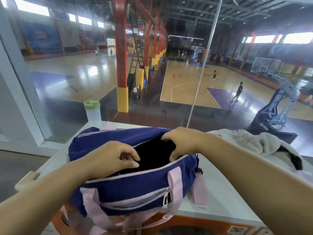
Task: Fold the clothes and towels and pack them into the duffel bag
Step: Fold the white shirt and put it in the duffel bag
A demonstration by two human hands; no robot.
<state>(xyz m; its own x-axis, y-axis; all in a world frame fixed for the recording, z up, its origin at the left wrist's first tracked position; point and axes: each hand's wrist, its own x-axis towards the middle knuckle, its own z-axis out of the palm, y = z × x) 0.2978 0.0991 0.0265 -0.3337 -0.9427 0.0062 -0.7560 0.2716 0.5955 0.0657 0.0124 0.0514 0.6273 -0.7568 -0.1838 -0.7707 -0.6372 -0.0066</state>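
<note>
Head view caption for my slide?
Left hand and right hand hold the navy duffel bag open; pale laundry lies alongside.

Both forearms bare, reaching forward from the lower corners and converging, wrists roughly straight. Left hand (pixel 116 156) knuckles up, fingers curled tight, thumb tip drawn up to them, pinching the left end of the mouth of the duffel bag (pixel 135 187). Right hand (pixel 183 141) sits a little farther out, back of hand up, fingers hooked over the far rim, thumb angled down inside the mouth; the two hands are close but apart.
</note>
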